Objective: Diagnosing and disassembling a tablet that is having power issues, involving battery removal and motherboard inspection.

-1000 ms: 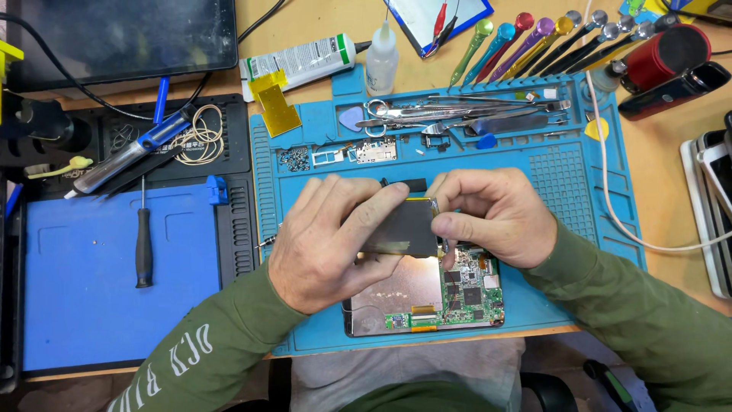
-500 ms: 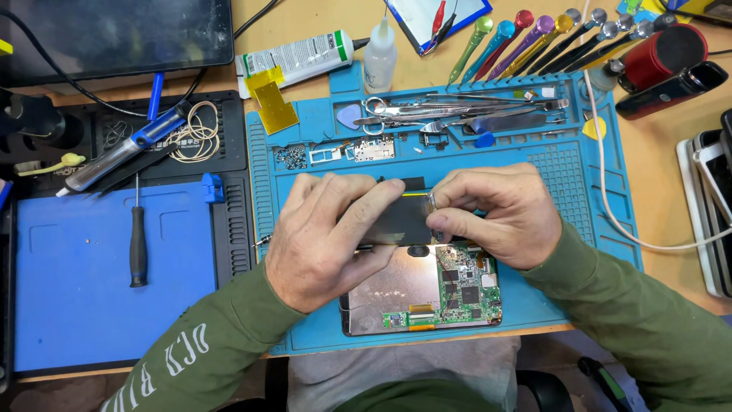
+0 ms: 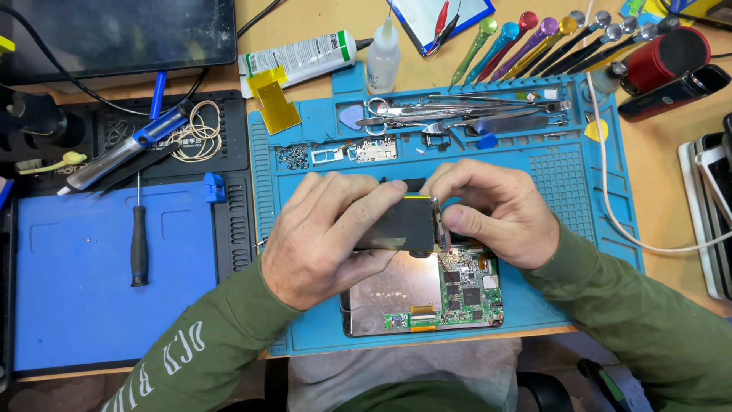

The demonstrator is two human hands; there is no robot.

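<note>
Left hand [image 3: 324, 236]: fingers closed over the flat black rectangular battery pack [image 3: 400, 225], gripping its left part; thumb beneath
Right hand [image 3: 496, 210]: fingertips pinched on the pack's right edge; thumb pressed at the metal-trimmed end
Battery pack: held tilted, just above the opened tablet with silver shield and green circuit board [image 3: 423, 294]; whether it touches the tablet cannot be told
Tablet: lying on the blue silicone repair mat [image 3: 587, 183]
Surroundings: black-handled screwdriver [image 3: 138, 244] on the left blue pad; steel tweezers and scissors [image 3: 442, 114] along the mat's top tray
</note>
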